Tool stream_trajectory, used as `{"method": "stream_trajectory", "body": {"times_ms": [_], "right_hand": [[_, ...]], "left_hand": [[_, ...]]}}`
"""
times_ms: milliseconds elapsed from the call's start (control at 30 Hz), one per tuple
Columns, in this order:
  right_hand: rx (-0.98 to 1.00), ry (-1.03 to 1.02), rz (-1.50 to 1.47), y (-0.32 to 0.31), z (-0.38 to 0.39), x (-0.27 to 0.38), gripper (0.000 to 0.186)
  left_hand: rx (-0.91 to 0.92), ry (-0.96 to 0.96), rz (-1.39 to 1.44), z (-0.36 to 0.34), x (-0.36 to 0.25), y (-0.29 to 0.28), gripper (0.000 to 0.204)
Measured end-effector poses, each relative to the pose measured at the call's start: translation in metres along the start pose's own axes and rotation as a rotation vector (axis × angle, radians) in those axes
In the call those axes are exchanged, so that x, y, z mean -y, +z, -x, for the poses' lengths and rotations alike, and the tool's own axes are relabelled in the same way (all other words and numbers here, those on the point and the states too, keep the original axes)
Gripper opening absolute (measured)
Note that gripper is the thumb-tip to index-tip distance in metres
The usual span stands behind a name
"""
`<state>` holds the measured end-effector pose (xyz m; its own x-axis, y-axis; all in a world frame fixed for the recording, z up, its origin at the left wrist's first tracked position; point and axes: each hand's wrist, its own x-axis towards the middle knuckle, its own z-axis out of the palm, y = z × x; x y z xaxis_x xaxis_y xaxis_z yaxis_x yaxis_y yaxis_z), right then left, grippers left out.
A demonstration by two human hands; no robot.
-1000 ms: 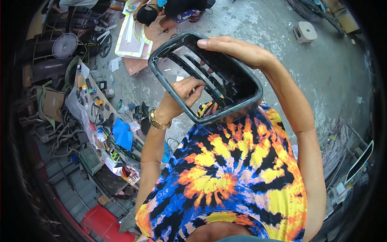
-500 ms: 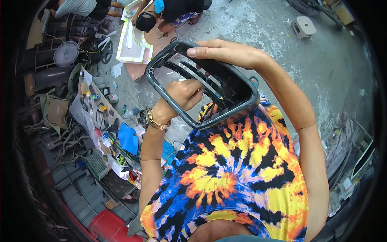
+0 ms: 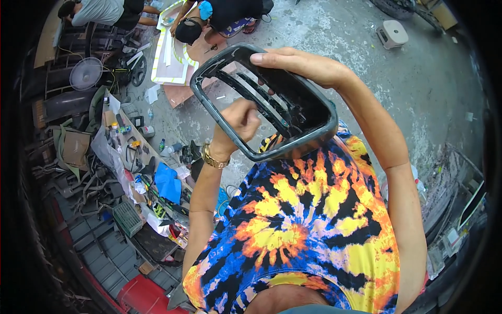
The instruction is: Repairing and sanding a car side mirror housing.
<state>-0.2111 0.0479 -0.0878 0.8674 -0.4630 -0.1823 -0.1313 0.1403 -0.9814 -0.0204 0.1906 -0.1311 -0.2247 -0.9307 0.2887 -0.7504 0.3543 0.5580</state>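
My right hand (image 3: 308, 67) grips the far edge of a glossy black box-shaped frame (image 3: 306, 99), thumb over the rim and other fingers mostly hidden behind it. The frame has rounded corners, an open middle and dark slats inside, and is held tilted in front of my chest. My left hand (image 3: 239, 125), with a gold watch (image 3: 214, 159) on its wrist, is at the frame's left opening beside the slats. Its fingers are curled and slightly blurred; whatever they hold, if anything, is hidden.
A cluttered bench (image 3: 138, 157) with bottles and a blue sheet (image 3: 167, 183) runs along my left. A fan (image 3: 86, 73) stands beyond it. Another person (image 3: 230, 15) bends over a white taped panel (image 3: 170, 78) ahead. A white stool (image 3: 392, 34) sits far right.
The frame has shifted slightly away from me and tipped a little, with my right hand on it. My left hand has turned and moved slightly within the opening.
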Motion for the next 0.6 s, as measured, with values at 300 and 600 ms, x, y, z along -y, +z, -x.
{"method": "stream_trajectory", "body": {"times_ms": [300,600], "right_hand": [[-0.039,-0.038,-0.09,-0.003,-0.001,-0.004,0.046],[-0.011,-0.023,-0.037,0.0,-0.001,0.001,0.05]], "left_hand": [[-0.024,-0.088,0.194,0.005,-0.006,-0.02,0.01],[0.153,0.017,0.041,-0.006,-0.006,-0.022,0.01]]}}
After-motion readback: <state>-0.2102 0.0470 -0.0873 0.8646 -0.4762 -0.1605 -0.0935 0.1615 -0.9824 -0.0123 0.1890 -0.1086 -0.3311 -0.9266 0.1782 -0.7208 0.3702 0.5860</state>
